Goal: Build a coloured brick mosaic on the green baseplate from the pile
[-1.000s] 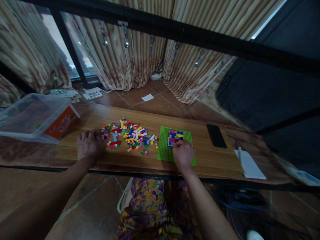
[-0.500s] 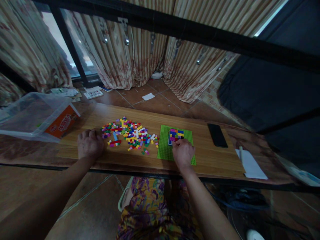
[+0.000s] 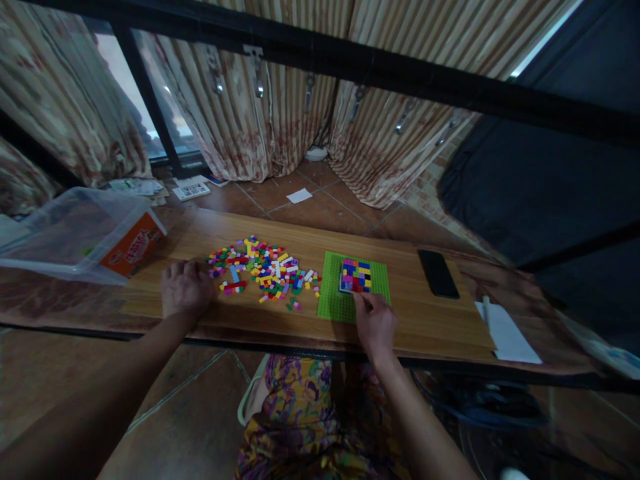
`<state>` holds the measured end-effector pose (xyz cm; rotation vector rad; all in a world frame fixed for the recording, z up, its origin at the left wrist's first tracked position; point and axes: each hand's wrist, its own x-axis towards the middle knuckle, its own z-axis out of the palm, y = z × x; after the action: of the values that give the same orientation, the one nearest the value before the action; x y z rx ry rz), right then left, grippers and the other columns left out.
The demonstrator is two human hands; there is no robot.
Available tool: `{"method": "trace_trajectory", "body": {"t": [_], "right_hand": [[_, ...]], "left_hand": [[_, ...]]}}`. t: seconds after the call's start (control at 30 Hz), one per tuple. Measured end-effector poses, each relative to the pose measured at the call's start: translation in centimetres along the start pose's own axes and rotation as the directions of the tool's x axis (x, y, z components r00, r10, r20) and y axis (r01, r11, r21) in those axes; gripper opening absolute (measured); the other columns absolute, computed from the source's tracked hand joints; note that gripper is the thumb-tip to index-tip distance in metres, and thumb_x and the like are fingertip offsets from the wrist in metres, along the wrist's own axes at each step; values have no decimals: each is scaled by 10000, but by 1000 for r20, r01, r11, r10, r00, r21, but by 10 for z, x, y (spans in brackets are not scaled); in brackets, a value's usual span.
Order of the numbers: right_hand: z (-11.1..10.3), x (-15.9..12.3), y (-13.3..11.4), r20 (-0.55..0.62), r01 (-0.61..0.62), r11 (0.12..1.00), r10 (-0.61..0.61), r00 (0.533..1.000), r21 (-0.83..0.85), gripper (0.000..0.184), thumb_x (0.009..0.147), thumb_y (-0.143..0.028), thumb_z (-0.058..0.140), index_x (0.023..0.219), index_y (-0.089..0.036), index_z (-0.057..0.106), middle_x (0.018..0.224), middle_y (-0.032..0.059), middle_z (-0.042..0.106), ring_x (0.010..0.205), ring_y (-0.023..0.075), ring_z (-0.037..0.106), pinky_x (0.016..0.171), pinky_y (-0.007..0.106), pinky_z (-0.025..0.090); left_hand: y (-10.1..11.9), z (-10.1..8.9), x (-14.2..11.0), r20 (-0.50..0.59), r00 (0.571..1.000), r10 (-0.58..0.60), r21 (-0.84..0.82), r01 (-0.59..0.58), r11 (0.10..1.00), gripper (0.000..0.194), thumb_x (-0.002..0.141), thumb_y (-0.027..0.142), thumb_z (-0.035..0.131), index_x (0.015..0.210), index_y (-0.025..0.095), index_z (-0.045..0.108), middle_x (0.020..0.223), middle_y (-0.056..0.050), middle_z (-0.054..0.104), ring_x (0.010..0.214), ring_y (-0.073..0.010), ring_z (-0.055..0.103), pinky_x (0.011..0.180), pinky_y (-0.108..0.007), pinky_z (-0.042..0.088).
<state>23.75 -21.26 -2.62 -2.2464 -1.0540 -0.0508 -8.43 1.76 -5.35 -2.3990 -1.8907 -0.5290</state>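
A green baseplate [image 3: 334, 303] lies on the wooden table [image 3: 430, 320] and carries a small block of multicoloured bricks [image 3: 355, 275]. My right hand [image 3: 374, 323] rests on the near right corner of the plate, just below that block, with its fingers curled and a fingertip close to the block's near edge. My left hand [image 3: 185, 289] lies palm down on the table, fingers loosely bent, at the left end of a scattered pile of small coloured bricks [image 3: 265, 270]. I can see nothing in it.
A clear plastic tub [image 3: 60, 233] with an orange label lies tipped at the table's left end. A black phone [image 3: 439, 273] lies right of the baseplate, with white paper and a pen [image 3: 505, 330] further right. Curtains and a black bar are behind.
My right hand has drawn back from the brick block toward me, uncovering the block's near edge. My left hand has stayed where it was.
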Motion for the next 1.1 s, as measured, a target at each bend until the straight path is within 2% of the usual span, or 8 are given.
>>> {"method": "trace_trajectory", "body": {"t": [0.2, 0.37, 0.6, 0.73, 0.83, 1.0, 1.1], "right_hand": [[6, -37, -13, 81, 95, 988, -106, 991, 124, 305, 927, -379, 498, 818, -200, 721, 843, 74, 726, 795, 206, 639, 764, 309, 427], [20, -45, -30, 150, 194, 958, -228, 962, 210, 283, 936, -361, 499, 840, -206, 715, 799, 47, 699, 766, 193, 620, 769, 315, 427], [36, -39, -45, 151, 239, 938, -281, 948, 250, 232, 935, -307, 511, 884, -204, 713, 839, 47, 698, 824, 195, 620, 819, 331, 430], [46, -31, -61, 165, 294, 929, -334, 928, 225, 192, 918, -283, 538, 918, -216, 718, 925, 56, 694, 924, 216, 605, 877, 352, 423], [54, -23, -74, 210, 338, 926, -369, 905, 169, 183, 885, -239, 574, 993, -218, 720, 1019, 70, 676, 983, 240, 575, 910, 376, 415], [65, -10, -88, 308, 399, 911, -411, 858, 103, 304, 829, -226, 622, 1124, -221, 696, 1144, 92, 620, 1099, 284, 511, 973, 421, 393], [68, -4, -94, 355, 431, 900, -427, 832, 72, 331, 816, -213, 617, 1139, -214, 689, 1181, 103, 596, 1143, 300, 482, 1035, 459, 353]], "left_hand": [[0, 2, -2, -53, 998, 16, -28, -17, 999, 432, 855, 276, 365, 1115, 56, 631, 1133, -248, 598, 1110, -364, 506, 964, -515, 387], [-2, 7, -2, -78, 997, -5, -50, 1, 999, 410, 829, 240, 415, 1126, 58, 630, 1128, -234, 605, 1091, -356, 514, 959, -504, 397], [-3, 10, -4, -93, 996, 11, -11, -12, 1000, 388, 848, 239, 413, 1109, 56, 634, 1117, -216, 617, 1066, -338, 527, 949, -472, 405], [-1, 9, -4, -98, 995, -1, -23, -1, 1000, 375, 844, 239, 426, 1100, 66, 638, 1111, -208, 620, 1058, -337, 533, 930, -471, 411], [-1, 8, -4, -111, 994, 6, -21, -8, 1000, 362, 839, 235, 432, 1084, 70, 641, 1100, -208, 623, 1051, -339, 533, 917, -473, 415], [-1, 9, -4, -109, 994, -2, -23, -1, 1000, 350, 839, 232, 437, 1072, 70, 642, 1097, -210, 622, 1039, -335, 534, 933, -471, 415], [-1, 9, -5, -104, 995, -13, -31, 10, 999, 349, 840, 233, 441, 1078, 69, 637, 1111, -212, 617, 1045, -337, 533, 935, -474, 415]]}}
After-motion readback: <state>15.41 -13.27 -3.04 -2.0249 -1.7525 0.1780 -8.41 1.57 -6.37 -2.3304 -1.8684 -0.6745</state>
